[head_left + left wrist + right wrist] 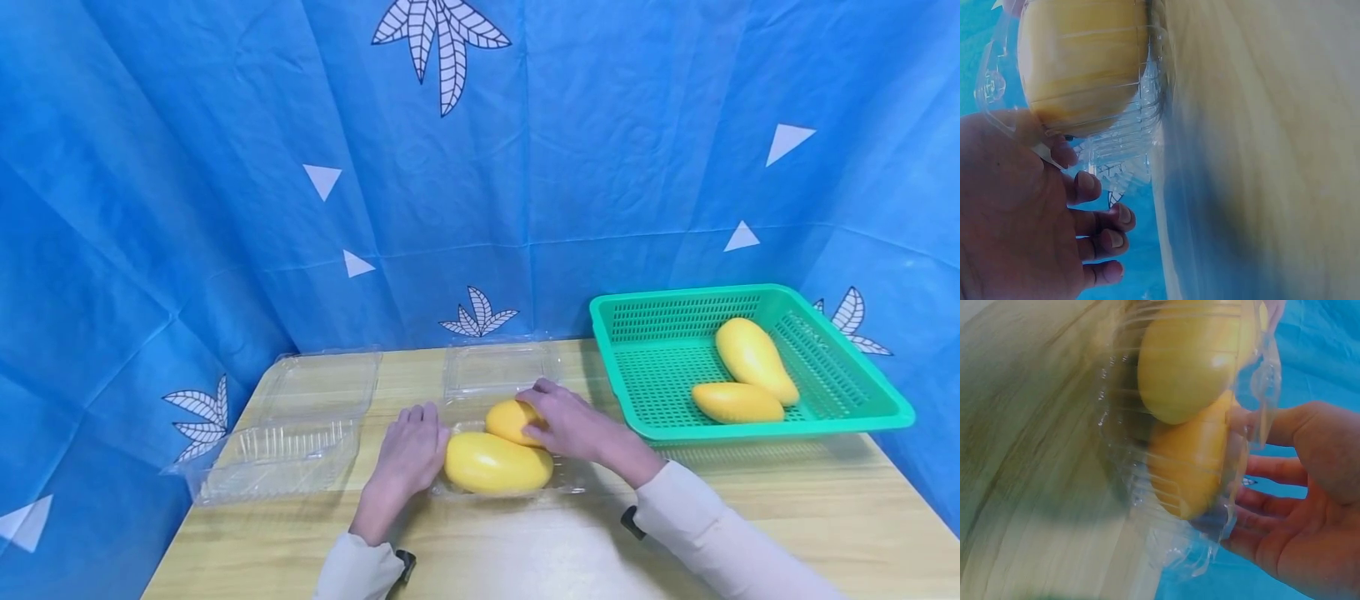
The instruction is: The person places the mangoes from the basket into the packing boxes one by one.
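A clear plastic clamshell box (567, 486) lies with its lid folded back in the middle of the table. Inside, a large yellow mango (498, 463) sits at the near side, and a more orange mango (508, 421) lies behind it. My right hand (573, 423) grips the orange mango at its right end, thumb and fingers around it. At the box's left edge, my left hand (411, 447) holds the rim; its thumb (1063, 153) shows by the clear edge, the other fingers loosely bent. The box wall partly covers the right fingertips in the right wrist view.
A second clear clamshell box (277, 458) stands with its lid back on the table's left side. A green basket (630, 392) at the right holds two mangoes, one upper mango (753, 358) and one lower mango (737, 403). A blue curtain (570, 183) hangs behind the table.
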Available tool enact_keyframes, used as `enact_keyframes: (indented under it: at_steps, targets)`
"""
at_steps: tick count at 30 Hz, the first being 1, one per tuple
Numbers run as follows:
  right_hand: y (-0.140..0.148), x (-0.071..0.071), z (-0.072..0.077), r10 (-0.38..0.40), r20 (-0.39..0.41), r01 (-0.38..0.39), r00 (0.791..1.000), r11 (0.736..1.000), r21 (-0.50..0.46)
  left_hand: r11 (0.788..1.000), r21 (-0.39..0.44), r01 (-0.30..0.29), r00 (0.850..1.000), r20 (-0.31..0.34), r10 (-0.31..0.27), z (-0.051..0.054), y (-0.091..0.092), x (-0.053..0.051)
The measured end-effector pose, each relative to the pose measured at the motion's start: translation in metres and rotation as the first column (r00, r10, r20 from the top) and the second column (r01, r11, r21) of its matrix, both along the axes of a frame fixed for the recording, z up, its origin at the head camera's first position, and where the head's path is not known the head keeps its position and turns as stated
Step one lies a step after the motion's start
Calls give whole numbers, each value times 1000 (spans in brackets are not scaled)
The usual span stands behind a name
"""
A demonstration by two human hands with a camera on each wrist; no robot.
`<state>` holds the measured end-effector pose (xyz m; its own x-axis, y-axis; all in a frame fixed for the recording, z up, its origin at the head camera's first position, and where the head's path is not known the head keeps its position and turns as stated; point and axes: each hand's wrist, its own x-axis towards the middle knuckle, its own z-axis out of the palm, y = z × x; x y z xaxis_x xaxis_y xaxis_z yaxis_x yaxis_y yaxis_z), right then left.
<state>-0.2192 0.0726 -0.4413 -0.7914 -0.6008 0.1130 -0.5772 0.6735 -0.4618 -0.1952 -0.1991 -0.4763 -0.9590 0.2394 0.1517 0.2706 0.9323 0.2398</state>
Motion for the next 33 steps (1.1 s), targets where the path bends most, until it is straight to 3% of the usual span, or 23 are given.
enact_keyframes:
  at_steps: [5, 8, 12, 17, 20, 27, 33]
  targets:
    - [5, -4, -1, -59, -16, 57, 998, 994, -95, 1000, -12, -7, 1000, 29, 7, 3, 1, 1]
    - [9, -6, -4, -144, -43, 134, 989, 974, -185, 1000, -12, -6, 999, 36, 6, 3, 2, 1]
    - [10, -8, -6, -301, -49, 274, 952, 915, -296, 1000, -6, -2, 999, 37, 2, 3, 1, 2]
    - [10, -15, -10, -448, 29, 426, 894, 825, -371, 1000, 1, 4, 1000, 25, -4, 2, 0, 2]
    - [10, -20, -10, -492, 90, 491, 866, 802, -341, 1000, -2, 5, 1000, 27, -5, 2, 0, 3]
    - [9, -31, -11, -555, 212, 592, 804, 777, -215, 1000, 4, 7, 999, 39, -7, 3, 1, 3]
    - [6, -36, -15, -552, 353, 636, 756, 747, -195, 1000, 12, 0, 998, 58, -1, 4, 0, 4]
